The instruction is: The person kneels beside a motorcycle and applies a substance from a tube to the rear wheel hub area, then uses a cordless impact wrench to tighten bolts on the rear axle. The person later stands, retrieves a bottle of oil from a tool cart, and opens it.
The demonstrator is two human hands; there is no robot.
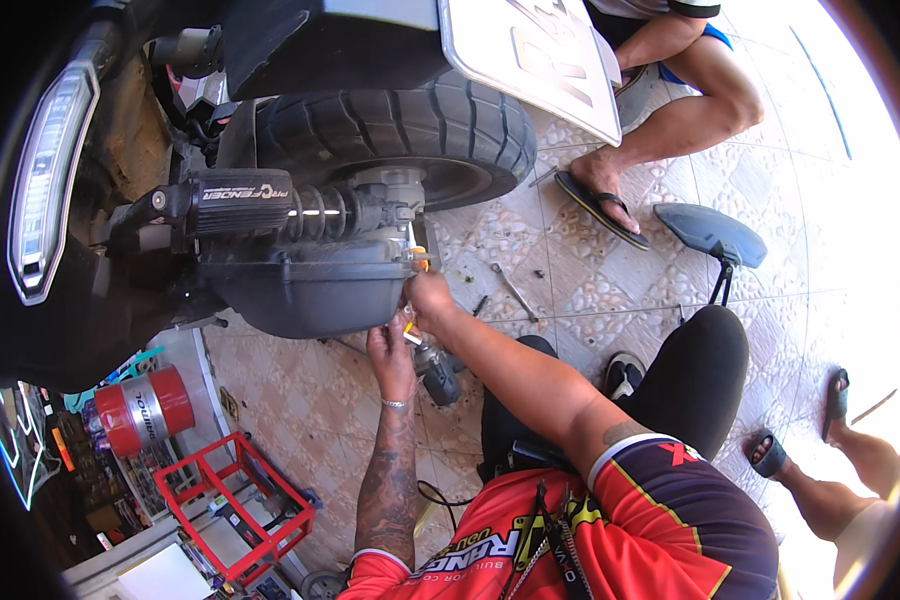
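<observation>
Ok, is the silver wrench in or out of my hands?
Out: the wrench lies on the floor tiles, apart from your right hand and left hand, both at the motorbike.

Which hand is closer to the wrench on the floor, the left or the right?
Right. The right hand is by the black housing, left of the wrench in the picture; the left hand is farther left and lower.

At the right end of the dark casing (315, 290), the right hand's (429, 298) fingertips are hidden; what the left hand (391, 360) touches seems too small to tell. A bit (540, 273) on the tiled floor (595, 272) (dark, tiny) defies naming. The top edge cuts off another person (705, 100); glare blurs the floor's right edge.
</observation>
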